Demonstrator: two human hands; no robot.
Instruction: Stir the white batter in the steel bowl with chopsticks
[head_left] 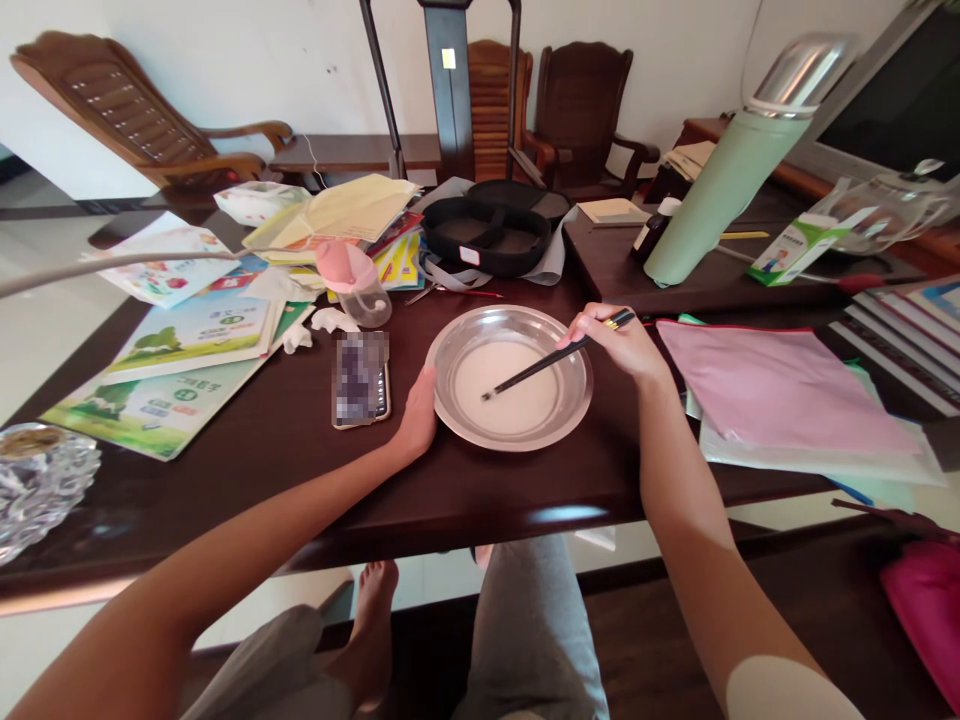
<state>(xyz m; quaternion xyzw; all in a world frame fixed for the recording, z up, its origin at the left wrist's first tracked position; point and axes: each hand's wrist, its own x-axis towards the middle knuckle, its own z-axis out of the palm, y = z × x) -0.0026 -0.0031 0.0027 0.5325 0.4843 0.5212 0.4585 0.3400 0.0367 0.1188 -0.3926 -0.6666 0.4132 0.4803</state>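
A round, shallow metal basin (571, 411) sits on the dark table, holding a whitish liquid (504, 372). At its left side my left hand (419, 415) is closed against the rim, its fingertips partly hidden by the basin. My right hand (611, 338) grips black chopsticks (536, 370) with gold bands near the upper end. Their lower tips point down and left, into the whitish liquid near the middle of the basin.
Left of the basin lie a phone (361, 380), a pink-topped bottle (356, 283), crumpled tissues and booklets (169, 395). Behind is a black case (487, 225). On the right stand a green thermos (727, 190) and a pink folder (780, 385). A glass dish (45, 490) is at far left.
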